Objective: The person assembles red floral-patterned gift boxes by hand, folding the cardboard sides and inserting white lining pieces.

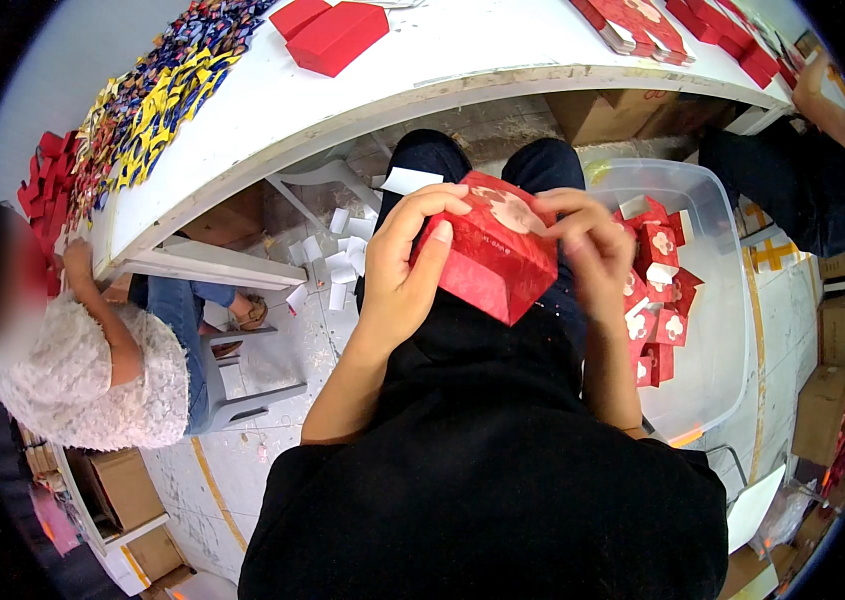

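Above my lap is a red paper gift box with a pale flower on its printed side, tilted. My left hand grips it at its left side, thumb on the near face and fingers along the upper edge. With bent fingers and thumb, my right hand pinches the box's right edge beside the flower. A white paper piece shows just beyond my left fingers, above my knee. To my right, a clear plastic tub holds several red boxes with similar flowers, partly behind my right forearm.
A white table curves across the far side, bearing red boxes, small wrapped packets and flat red cartons. White paper pieces litter the floor. One person sits left; another sits right.
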Demonstrator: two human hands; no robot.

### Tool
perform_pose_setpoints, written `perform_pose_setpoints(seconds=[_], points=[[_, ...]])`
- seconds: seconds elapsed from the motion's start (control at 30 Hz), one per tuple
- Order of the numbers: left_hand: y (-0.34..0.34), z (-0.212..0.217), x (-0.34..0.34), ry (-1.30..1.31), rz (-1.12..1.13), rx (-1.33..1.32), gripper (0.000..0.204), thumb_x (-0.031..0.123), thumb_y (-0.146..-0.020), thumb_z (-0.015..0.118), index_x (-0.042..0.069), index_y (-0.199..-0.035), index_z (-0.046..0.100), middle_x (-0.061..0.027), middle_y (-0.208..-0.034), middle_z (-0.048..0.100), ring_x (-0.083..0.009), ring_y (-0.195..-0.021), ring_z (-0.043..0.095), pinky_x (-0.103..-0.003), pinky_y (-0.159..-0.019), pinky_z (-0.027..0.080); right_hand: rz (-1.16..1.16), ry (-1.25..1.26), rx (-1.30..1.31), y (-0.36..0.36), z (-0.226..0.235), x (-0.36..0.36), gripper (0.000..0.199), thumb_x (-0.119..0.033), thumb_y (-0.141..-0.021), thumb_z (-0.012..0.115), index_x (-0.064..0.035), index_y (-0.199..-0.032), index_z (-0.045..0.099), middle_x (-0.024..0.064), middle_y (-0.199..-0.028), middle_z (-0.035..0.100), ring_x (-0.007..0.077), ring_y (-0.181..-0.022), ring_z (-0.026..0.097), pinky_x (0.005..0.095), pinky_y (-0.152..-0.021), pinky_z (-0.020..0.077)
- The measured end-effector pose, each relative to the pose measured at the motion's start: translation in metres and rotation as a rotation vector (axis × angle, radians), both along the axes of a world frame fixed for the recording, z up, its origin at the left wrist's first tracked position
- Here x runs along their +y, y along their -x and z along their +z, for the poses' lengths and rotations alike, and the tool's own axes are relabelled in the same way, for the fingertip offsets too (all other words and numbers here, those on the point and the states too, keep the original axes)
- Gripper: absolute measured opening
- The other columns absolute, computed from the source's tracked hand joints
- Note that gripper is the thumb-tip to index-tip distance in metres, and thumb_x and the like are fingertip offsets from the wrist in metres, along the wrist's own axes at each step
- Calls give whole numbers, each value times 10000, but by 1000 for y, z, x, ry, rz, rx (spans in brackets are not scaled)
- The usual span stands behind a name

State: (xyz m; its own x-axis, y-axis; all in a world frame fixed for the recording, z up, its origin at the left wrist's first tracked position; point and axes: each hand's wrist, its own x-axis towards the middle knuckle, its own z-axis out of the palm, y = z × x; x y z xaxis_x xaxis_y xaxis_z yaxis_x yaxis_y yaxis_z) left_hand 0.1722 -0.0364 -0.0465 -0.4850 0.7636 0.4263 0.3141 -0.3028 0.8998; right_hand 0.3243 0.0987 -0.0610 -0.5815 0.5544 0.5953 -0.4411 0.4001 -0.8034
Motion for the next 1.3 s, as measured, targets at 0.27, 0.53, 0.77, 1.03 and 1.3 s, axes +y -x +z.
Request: perform_pose_setpoints(seconds=[0.27,0.53,0.77,1.03,1.3], points=[[2,28,-10,-86,-245,465,457,252,-579,789,74,-951,593,-133,-1087,537,-290,-977,548,-340,-829,435,370,926,-178,-33,-41,29,350,-291,-854,565,-24,-1077,524,85,-1025,580,164,-926,562,306,-803,462],[-8,18,-4,-67,-44,251,823,155,-538,726,34,-1259,346,-192,-1302,343,-290,-1205,359,-368,-982,304,992,1106,445,-13,-57,-13,913,-464,-623,744,-51,-1327,334,155,-1342,390,288,-1204,421,460,-995,351],[-16,16,-5,27,-62,81,865,167,-556,740,10,-1288,308,-205,-1333,316,-317,-1225,355,-373,-999,293,1022,1174,490,-5,-48,-21,856,-384,-666,718,-27,-1332,316,182,-1335,392,318,-1209,415,483,-1015,318],[-28,34,-9,54,15,145,963,219,-558,771,-1,-1331,239,-211,-1325,330,-332,-1202,389,-371,-977,328,823,1193,428,-11,-55,-18,927,-415,-594,775,-28,-1316,341,176,-1321,413,317,-1194,432,467,-1010,332],[-27,32,-6,101,-138,198,990,265,-587,744,15,-1363,183,-209,-1229,395,-317,-1136,432,-371,-956,340,920,1082,516,-11,-72,-19,944,-420,-574,785,-11,-1306,352,185,-1305,427,310,-1187,438,459,-1004,343]])
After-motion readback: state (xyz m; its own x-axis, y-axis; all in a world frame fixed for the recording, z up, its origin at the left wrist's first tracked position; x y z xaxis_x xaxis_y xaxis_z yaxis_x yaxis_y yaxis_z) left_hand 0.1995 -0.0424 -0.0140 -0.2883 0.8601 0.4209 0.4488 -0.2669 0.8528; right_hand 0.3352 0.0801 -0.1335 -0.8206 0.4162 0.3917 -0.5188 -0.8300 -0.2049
